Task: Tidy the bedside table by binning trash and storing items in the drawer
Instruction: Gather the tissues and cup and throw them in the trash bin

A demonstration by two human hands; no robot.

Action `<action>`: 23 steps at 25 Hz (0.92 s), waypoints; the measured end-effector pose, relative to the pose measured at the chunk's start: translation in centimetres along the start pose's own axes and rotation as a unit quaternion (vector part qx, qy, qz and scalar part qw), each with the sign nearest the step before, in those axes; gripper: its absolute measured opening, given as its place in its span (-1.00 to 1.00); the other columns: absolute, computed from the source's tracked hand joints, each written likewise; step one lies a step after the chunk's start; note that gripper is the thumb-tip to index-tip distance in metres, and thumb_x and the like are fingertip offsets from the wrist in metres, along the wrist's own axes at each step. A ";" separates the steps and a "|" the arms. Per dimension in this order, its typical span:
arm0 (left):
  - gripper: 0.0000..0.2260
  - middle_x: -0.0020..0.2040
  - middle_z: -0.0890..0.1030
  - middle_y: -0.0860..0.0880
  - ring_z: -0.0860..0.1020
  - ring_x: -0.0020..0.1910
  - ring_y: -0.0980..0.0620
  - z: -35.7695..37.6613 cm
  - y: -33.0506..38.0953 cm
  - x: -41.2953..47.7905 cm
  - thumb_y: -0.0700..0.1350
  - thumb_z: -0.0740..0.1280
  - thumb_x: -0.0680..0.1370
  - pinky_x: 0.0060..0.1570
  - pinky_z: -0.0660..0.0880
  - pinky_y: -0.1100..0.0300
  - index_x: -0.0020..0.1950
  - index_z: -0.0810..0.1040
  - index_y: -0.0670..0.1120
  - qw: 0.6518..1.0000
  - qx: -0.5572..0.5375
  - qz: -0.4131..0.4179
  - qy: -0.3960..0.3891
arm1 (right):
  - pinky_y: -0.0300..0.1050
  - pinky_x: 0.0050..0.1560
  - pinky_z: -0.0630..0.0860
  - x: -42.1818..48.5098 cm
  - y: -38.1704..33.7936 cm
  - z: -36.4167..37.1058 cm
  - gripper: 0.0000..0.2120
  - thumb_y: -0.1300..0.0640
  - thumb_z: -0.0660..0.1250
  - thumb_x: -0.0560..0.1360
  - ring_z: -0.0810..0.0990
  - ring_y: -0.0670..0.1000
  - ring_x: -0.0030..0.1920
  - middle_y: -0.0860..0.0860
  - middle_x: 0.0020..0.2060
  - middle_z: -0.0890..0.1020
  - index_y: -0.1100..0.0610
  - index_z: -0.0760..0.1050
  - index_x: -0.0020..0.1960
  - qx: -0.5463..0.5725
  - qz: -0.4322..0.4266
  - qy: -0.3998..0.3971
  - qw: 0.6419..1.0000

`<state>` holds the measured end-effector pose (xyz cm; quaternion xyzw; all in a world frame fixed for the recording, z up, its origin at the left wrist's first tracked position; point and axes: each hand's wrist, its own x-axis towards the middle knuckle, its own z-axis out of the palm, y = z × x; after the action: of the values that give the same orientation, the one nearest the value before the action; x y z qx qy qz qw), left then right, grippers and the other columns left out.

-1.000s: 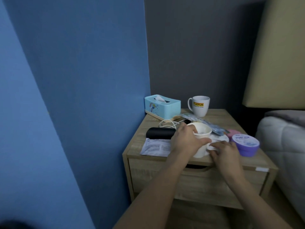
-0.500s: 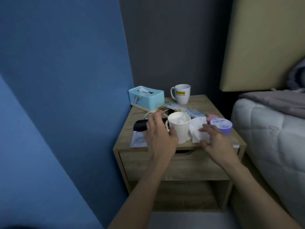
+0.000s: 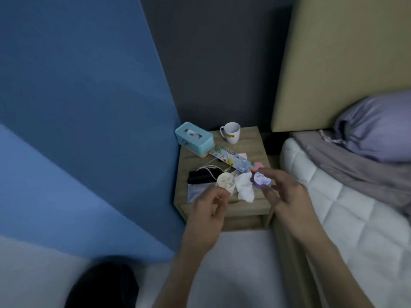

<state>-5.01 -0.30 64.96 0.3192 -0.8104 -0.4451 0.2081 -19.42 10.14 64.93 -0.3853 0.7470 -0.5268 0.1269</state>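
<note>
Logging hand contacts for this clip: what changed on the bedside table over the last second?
The left hand let go of the white paper cup, which stands with tissue inside, and drew back empty. The right hand lifted off the crumpled white tissue and hovers open by the round purple jar. Jar, blue tissue box and white mug stayed put.

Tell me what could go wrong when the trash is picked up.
The paper cup, with tissue inside, stands near the front edge of the bedside table; a clumsy grab by the left hand might knock it off. The white cable lies close beside the cup and might get dragged.
</note>
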 end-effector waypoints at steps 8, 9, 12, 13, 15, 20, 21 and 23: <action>-0.87 -0.14 0.60 0.13 0.52 -0.16 0.24 -8.7 12.4 -1.1 -0.09 0.25 0.52 -0.21 0.34 0.50 -0.06 0.57 -0.07 1.000 -0.004 0.015 0.019 | -0.49 -0.16 0.43 2.6 -14.1 -8.4 -0.85 0.12 0.26 0.43 0.61 -0.27 -0.18 -0.36 -0.19 0.64 -0.10 0.53 -0.10 0.062 -0.020 -0.017 0.998; -0.86 -0.13 0.60 0.14 0.52 -0.14 0.23 -9.2 13.1 -0.7 -0.08 0.24 0.51 -0.20 0.34 0.51 -0.06 0.57 -0.06 0.999 -0.005 0.022 0.024 | -0.49 -0.16 0.43 3.0 -14.8 -8.6 -0.86 0.12 0.26 0.43 0.61 -0.26 -0.19 -0.35 -0.21 0.65 -0.09 0.54 -0.11 0.075 -0.030 -0.020 0.997; -0.91 -0.14 0.58 0.23 0.51 -0.15 0.34 -10.6 15.2 0.5 -0.17 0.27 0.55 -0.21 0.32 0.54 -0.06 0.56 -0.03 0.999 -0.003 0.039 0.030 | -0.43 -0.13 0.46 4.8 -17.3 -8.5 -0.88 0.04 0.28 0.42 0.62 -0.23 -0.18 -0.27 -0.20 0.67 -0.15 0.56 -0.14 0.082 -0.046 -0.046 0.995; -0.89 -0.14 0.58 0.24 0.51 -0.15 0.38 -11.1 15.8 0.8 -0.20 0.27 0.55 -0.20 0.32 0.56 -0.06 0.56 -0.02 0.999 0.002 0.040 0.031 | -0.39 -0.12 0.48 5.3 -17.7 -8.4 -0.90 -0.01 0.28 0.41 0.63 -0.20 -0.17 -0.23 -0.17 0.68 -0.17 0.56 -0.14 0.087 -0.044 -0.059 0.993; -0.86 -0.13 0.59 0.24 0.52 -0.10 0.38 -11.9 16.3 1.3 -0.23 0.27 0.55 -0.18 0.35 0.55 -0.06 0.57 0.00 0.998 0.004 0.029 0.058 | -0.30 -0.10 0.52 6.8 -18.0 -8.1 -0.86 -0.08 0.25 0.39 0.64 -0.15 -0.13 -0.17 -0.14 0.68 -0.16 0.56 -0.12 0.089 -0.045 -0.080 0.992; -0.85 -0.10 0.60 0.19 0.55 -0.06 0.25 -11.3 17.1 2.6 -0.22 0.27 0.56 -0.17 0.40 0.50 -0.02 0.59 -0.01 0.986 0.022 -0.028 0.161 | -0.36 -0.09 0.51 12.2 -18.0 -7.2 -0.78 -0.06 0.23 0.43 0.62 -0.17 -0.07 -0.13 -0.13 0.67 0.01 0.56 -0.04 0.069 -0.113 -0.187 0.973; -0.86 -0.09 0.61 0.17 0.56 -0.05 0.22 -10.8 17.4 2.9 -0.20 0.26 0.56 -0.16 0.40 0.50 -0.02 0.59 0.00 0.982 0.030 -0.041 0.183 | -0.42 -0.11 0.48 13.1 -17.8 -7.0 -0.82 -0.03 0.24 0.45 0.61 -0.20 -0.06 -0.15 -0.10 0.65 0.01 0.55 -0.05 0.074 -0.127 -0.215 0.966; -0.86 -0.07 0.62 0.14 0.56 -0.04 0.18 -9.6 18.3 3.3 -0.16 0.25 0.56 -0.15 0.41 0.47 -0.01 0.59 0.00 0.960 0.034 -0.083 0.265 | -0.45 -0.11 0.47 15.4 -17.6 -6.3 -0.87 0.01 0.25 0.47 0.60 -0.22 -0.04 -0.21 -0.04 0.63 -0.03 0.55 -0.06 0.089 -0.145 -0.291 0.941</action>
<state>-7.41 -0.96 85.71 0.4984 -0.7114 -0.3327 0.3672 -25.74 0.89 86.43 -0.6129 0.5634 -0.4690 0.2950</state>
